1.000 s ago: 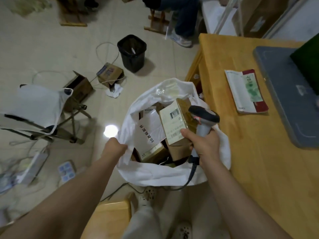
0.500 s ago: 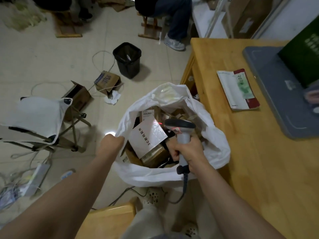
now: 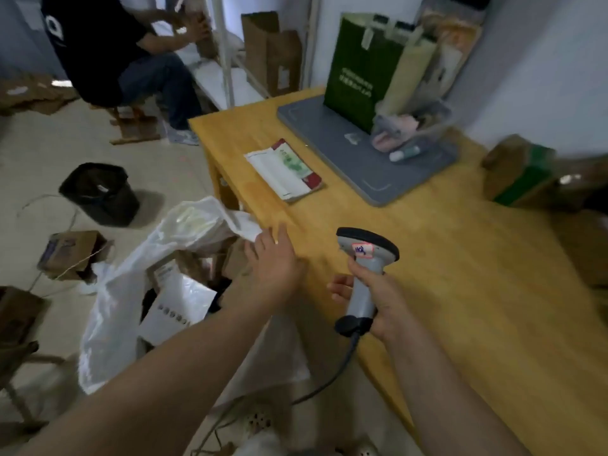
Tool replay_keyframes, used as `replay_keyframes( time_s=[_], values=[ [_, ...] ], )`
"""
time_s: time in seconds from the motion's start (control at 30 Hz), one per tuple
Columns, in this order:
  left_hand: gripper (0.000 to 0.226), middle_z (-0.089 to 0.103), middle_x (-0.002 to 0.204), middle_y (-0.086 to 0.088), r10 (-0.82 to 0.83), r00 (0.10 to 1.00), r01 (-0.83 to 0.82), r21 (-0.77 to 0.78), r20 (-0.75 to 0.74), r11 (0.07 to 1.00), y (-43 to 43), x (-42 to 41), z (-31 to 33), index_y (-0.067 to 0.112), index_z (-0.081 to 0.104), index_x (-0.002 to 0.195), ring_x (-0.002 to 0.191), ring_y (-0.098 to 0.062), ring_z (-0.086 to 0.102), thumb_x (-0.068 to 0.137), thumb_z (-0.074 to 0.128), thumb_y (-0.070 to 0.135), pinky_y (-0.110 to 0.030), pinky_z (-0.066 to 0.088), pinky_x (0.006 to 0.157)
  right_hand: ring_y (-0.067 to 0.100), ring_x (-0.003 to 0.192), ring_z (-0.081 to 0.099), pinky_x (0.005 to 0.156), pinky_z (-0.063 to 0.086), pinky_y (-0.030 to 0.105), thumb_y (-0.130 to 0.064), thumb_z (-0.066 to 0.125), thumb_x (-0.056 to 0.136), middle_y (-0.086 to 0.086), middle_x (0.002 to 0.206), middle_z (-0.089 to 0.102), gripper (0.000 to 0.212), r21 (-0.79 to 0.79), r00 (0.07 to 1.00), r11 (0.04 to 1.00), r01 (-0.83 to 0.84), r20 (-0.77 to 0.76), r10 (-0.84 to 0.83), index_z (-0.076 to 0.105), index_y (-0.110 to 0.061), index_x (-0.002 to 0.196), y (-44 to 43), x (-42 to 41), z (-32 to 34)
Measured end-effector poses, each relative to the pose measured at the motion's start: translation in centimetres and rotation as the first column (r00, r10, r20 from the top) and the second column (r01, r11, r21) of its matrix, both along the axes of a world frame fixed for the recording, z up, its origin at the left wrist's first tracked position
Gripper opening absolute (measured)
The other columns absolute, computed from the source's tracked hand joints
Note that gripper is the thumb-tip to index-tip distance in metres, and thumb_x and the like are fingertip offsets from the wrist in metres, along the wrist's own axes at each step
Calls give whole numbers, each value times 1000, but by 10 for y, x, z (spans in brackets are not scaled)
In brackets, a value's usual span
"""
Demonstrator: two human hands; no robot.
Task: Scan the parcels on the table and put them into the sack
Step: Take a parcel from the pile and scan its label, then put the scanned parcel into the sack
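The white sack stands on the floor left of the wooden table, with several cardboard parcels inside it. My left hand hovers with straight fingers over the table's near-left edge, beside the sack's rim, and holds nothing. My right hand grips the handle of the grey barcode scanner above the table, its head pointing away from me. At the far right of the table lie blurred brown and green parcels.
A booklet, a grey mat with a green bag and a clear tub stand on the table. On the floor are a black bin and open boxes. A seated person is at the back left.
My left hand has let go of the sack's rim and moved right over the table edge. The right hand has lifted the scanner out of the sack. My view has swung up towards the table.
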State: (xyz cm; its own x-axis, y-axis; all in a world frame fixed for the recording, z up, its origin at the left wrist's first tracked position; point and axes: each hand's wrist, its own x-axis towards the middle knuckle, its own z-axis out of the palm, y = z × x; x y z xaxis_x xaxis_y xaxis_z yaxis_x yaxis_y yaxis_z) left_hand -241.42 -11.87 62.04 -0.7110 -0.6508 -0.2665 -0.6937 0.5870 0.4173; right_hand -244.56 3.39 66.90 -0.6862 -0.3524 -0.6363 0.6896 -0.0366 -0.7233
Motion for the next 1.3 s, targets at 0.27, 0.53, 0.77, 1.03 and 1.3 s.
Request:
replay_keyframes(
  time_s=[0.27, 0.53, 0.77, 1.03, 1.3],
  values=[
    [74, 28, 153, -8, -573, 815, 568, -80, -85, 819, 222, -108, 25, 18, 19, 152, 141, -27, 24, 90, 56, 37, -44, 14, 118, 15, 49, 56, 46, 46, 25, -18, 68, 87, 7, 66, 62, 14, -61, 785, 783, 619, 30, -619, 62, -5, 83, 226, -39, 5],
    [70, 23, 156, -9, -870, 479, 878, 57, -120, 476, 439, -191, 24, 13, 21, 152, 140, -26, 24, 95, 54, 36, -35, 26, 114, 17, 49, 51, 52, 44, 31, -9, 67, 87, 8, 61, 58, 12, -63, 471, 471, 880, -23, -882, 61, -6, 78, 398, -57, 10],
    [96, 8, 161, -10, -968, 249, 963, -105, -4, 248, 570, -279, 9, 8, 5, 153, 148, -25, 8, 86, 68, 36, -37, 15, 120, 19, 49, 52, 46, 45, 29, -8, 68, 87, 8, 63, 60, 10, -44, 452, 453, 891, -26, -892, 59, -7, 92, 456, -68, -21],
    [126, -23, 159, -3, -877, -107, 950, -213, 469, -230, 630, -337, 12, 22, -30, 146, 146, -24, -20, 76, 75, 19, -47, -2, 120, 20, 49, 52, 48, 46, 31, -7, 67, 88, 9, 62, 59, 9, -15, 453, 453, 891, -24, -891, 58, -5, 91, 479, -68, -50],
    [137, 11, 147, -9, -877, -123, 953, -192, 464, -235, 560, -306, 25, 27, -16, 151, 137, -30, 11, 58, 85, 36, -45, 27, 114, 18, 47, 52, 46, 45, 30, -5, 67, 87, 8, 60, 60, 9, 1, 488, 488, 873, 15, -873, 58, -3, 89, 480, -57, -50]
  ],
)
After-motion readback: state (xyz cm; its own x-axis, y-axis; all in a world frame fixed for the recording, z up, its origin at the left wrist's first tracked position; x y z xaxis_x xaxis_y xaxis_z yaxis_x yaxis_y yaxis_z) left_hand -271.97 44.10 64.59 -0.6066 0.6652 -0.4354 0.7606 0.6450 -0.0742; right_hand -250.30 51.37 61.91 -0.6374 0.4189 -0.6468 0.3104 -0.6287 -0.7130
